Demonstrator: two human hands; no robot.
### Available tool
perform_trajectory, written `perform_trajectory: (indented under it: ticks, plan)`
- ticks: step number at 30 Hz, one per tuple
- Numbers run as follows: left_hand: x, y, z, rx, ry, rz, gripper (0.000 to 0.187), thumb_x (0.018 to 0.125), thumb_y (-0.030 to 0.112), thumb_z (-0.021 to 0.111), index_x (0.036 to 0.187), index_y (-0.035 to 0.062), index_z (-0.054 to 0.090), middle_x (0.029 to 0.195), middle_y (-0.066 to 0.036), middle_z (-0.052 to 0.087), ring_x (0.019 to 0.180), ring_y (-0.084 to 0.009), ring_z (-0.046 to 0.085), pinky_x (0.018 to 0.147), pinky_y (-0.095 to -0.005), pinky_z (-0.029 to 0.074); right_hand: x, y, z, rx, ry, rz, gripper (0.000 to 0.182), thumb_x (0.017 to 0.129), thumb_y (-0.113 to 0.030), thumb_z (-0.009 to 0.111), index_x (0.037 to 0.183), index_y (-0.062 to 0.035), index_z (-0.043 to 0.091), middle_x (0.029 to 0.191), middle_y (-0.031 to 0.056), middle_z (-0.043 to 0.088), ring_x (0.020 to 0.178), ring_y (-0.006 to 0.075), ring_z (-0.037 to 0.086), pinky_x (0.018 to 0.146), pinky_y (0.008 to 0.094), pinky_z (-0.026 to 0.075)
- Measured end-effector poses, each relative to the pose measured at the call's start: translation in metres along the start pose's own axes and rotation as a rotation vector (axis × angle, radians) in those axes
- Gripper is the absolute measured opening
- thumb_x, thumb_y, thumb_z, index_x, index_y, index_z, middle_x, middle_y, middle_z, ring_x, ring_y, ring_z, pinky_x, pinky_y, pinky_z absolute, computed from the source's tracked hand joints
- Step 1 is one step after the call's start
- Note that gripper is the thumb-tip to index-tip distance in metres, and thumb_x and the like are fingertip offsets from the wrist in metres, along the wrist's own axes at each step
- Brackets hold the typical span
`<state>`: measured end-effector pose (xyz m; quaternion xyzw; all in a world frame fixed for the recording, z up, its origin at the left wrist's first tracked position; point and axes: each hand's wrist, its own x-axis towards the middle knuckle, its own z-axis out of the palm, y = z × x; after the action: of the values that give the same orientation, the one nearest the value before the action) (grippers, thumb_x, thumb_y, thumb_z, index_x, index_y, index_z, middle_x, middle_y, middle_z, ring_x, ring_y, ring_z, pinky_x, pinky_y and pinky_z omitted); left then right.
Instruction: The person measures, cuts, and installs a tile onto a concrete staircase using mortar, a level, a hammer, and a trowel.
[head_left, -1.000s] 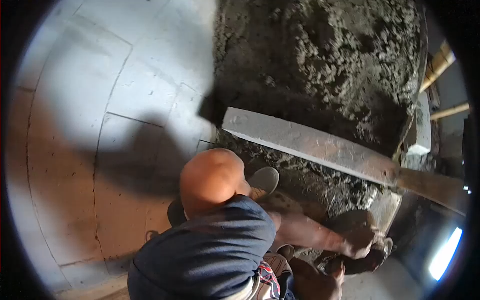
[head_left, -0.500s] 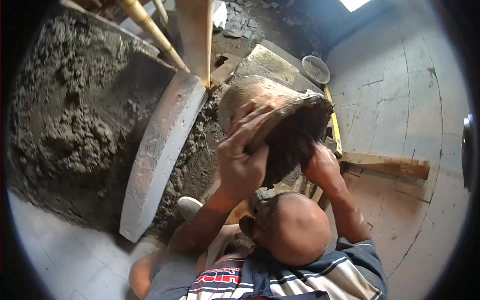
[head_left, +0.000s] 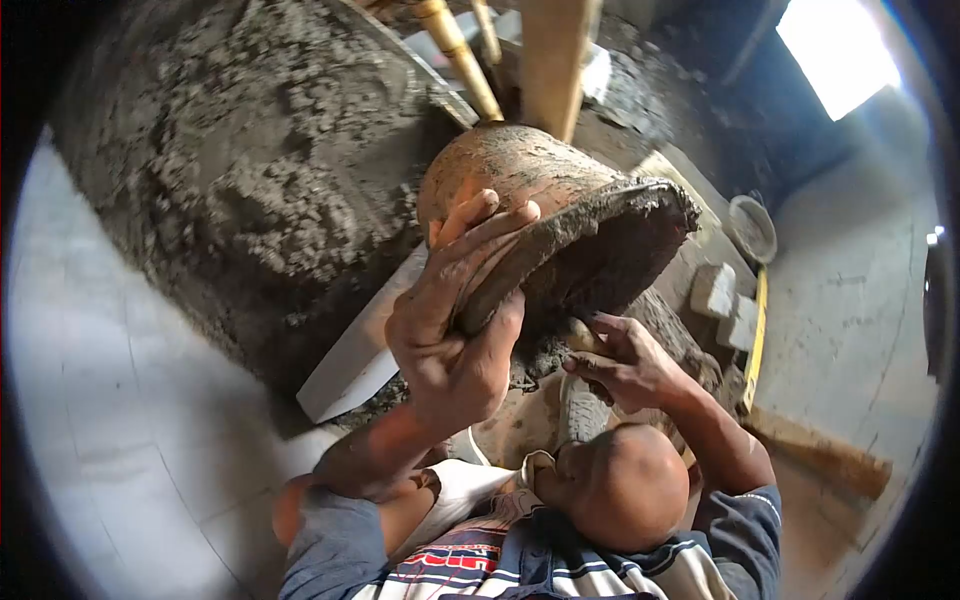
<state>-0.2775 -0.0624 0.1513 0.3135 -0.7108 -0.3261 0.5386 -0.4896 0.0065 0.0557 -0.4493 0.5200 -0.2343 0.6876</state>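
Note:
A mud-caked bucket point(head_left: 530, 160) is tilted on its side, its dark mouth facing down and to the right. Wet mortar coats its rim. My left hand point(head_left: 455, 330) grips the rim, fingers along the outer wall and thumb at the mouth. At the lower edge of the mouth, my right hand point(head_left: 635, 365) is closed around the pale handle of what looks like a trowel point(head_left: 583, 337). The tool's blade cannot be made out against dark mortar. Below the bucket, a long white block point(head_left: 350, 375) is partly covered by it and my left arm.
A big heap of wet mortar point(head_left: 270, 190) lies at the left. Bamboo poles point(head_left: 460, 60) and a wooden post point(head_left: 553, 70) stand behind the bucket. To the right are small blocks point(head_left: 713, 292), a yellow level point(head_left: 757, 340), another bucket point(head_left: 752, 228) and a timber piece point(head_left: 820, 450). A person's head point(head_left: 630, 487) is low in view.
The view has shifted, showing more of the heap. The bucket now covers more of the white block. My right hand has come out from inside the mouth to its lower edge.

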Motion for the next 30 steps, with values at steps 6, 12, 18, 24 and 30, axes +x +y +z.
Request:
perform_trajectory:
  ticks: [6,12,18,24,30]
  plan:
    - [0.018,0.025,-0.045,0.083,0.264,-0.191,0.043,0.09,-0.007,0.056,0.133,-0.0058,0.06,0.123,-0.015,0.069,0.116,-0.0186,0.064,0.103,-0.0326,0.048,0.021,-0.068,0.003,-0.039,-0.194,-0.144,0.041,0.093,-0.022,0.075,0.122,-0.0003,0.057,0.075,0.001,0.058,0.061,0.0076,0.051,0.053,0.0302,0.043]
    - [0.031,0.033,-0.143,0.109,0.572,-0.403,0.043,0.083,0.002,0.07,0.125,-0.0026,0.064,0.111,-0.012,0.071,0.101,-0.0187,0.066,0.094,-0.0318,0.051,0.03,-0.164,0.036,-0.322,-0.216,-0.078,0.048,0.092,-0.017,0.073,0.134,-0.001,0.057,0.1,0.0065,0.068,0.081,0.0125,0.063,0.072,0.0301,0.052]
    - [0.022,-0.005,-0.26,0.199,0.82,-0.261,0.047,0.078,0.0,0.068,0.125,-0.0002,0.067,0.079,-0.006,0.068,0.062,-0.0122,0.059,0.053,-0.0342,0.047,0.022,-0.219,0.091,-0.186,-0.242,-0.076,0.075,0.082,-0.029,0.074,0.142,0.0075,0.048,0.094,0.0097,0.065,0.076,0.0136,0.06,0.07,0.0265,0.05]
    - [-0.01,0.002,-0.35,0.392,0.757,-0.409,0.047,0.085,0.005,0.064,0.132,0.0057,0.063,0.095,-0.013,0.066,0.073,-0.0176,0.064,0.059,-0.0385,0.05,0.01,-0.219,0.133,-0.602,0.174,-0.33,0.076,0.089,-0.052,0.069,0.134,0.0075,0.054,0.08,0.0073,0.061,0.051,0.01,0.053,0.041,0.0213,0.04]
    - [-0.004,0.06,-0.42,0.401,0.484,-0.514,0.063,0.088,-0.002,0.048,0.151,-0.001,0.043,0.145,-0.028,0.051,0.093,-0.0302,0.066,0.069,-0.039,0.054,0.007,-0.211,0.166,-1.052,-0.13,-0.661,0.088,0.086,-0.067,0.065,0.128,0.0093,0.058,0.076,0.0066,0.063,0.053,0.0104,0.055,0.043,0.022,0.038]
